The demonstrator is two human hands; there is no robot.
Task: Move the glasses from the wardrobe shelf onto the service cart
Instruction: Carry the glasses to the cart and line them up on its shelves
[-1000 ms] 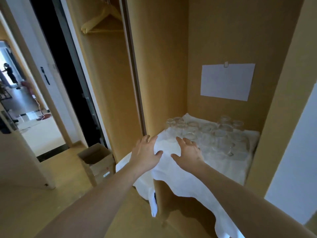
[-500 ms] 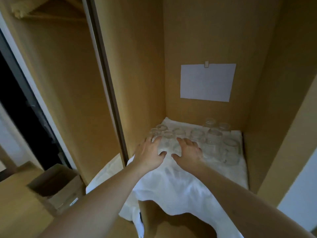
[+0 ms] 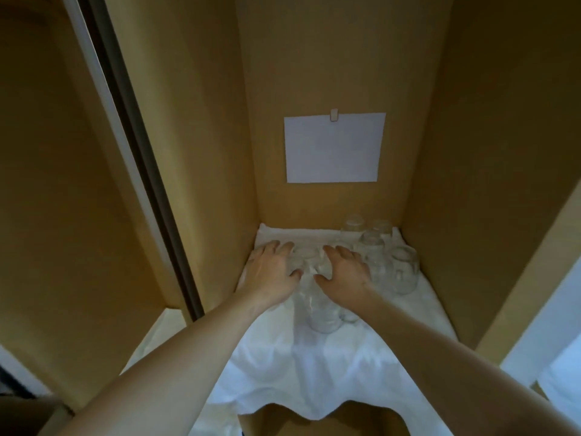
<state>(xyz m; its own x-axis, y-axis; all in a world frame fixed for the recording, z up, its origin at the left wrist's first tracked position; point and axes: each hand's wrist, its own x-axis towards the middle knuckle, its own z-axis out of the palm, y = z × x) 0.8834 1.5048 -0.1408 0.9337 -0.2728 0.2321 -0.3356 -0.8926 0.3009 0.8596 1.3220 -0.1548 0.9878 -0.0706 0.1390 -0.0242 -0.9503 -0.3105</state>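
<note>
Glasses (image 3: pixel 371 262) are clustered on the white cloth (image 3: pixel 314 366) covering the wardrobe shelf, beneath and at 2 o'clock of both hands. The left hand (image 3: pixel 270 272) and right hand (image 3: pixel 344 275) are spread wide, palms down over the nearest glasses; whether anything is gripped cannot be told. A blank white sheet (image 3: pixel 334 148) is clipped at 12 o'clock.

Glasses (image 3: pixel 380 256) on cloth (image 3: pixel 314 366) — paper (image 3: pixel 334 148) on the wall behind.
</note>
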